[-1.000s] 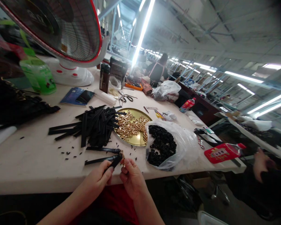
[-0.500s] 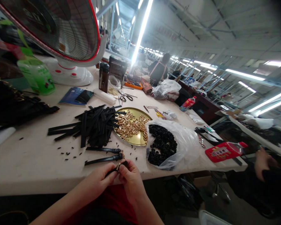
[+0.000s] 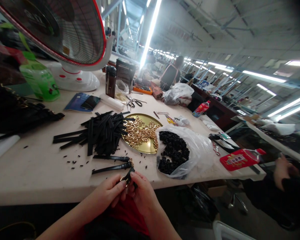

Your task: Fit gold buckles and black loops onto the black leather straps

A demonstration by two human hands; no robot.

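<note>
At the table's front edge, my left hand point(image 3: 112, 190) pinches a gold metal buckle point(image 3: 124, 180) on a black strap point(image 3: 129, 174). My right hand point(image 3: 141, 190) is closed on the same strap, thumb and forefinger at its upper end. Just beyond my fingers lie two finished-looking black straps point(image 3: 111, 168) with a gold clasp at their right ends. Behind them is a heap of loose black strips point(image 3: 102, 133). A gold tray point(image 3: 150, 149) holds many small gold buckles point(image 3: 137, 131). To its right, an open plastic bag point(image 3: 202, 150) contains black loops point(image 3: 173, 153).
Small black bits point(image 3: 73, 162) are scattered left of the straps. A fan point(image 3: 75, 80), a green bottle point(image 3: 40, 80), a blue notebook point(image 3: 76, 101), a dark cup point(image 3: 111, 81) and scissors point(image 3: 135, 102) stand or lie farther back. A red bottle point(image 3: 240, 160) lies right; another person's hand point(image 3: 282, 170) is beyond it.
My left fingers have shifted onto the gold buckle, and my right thumb has moved up to the strap's upper end. The strap is turned more upward. The view has shifted slightly.
</note>
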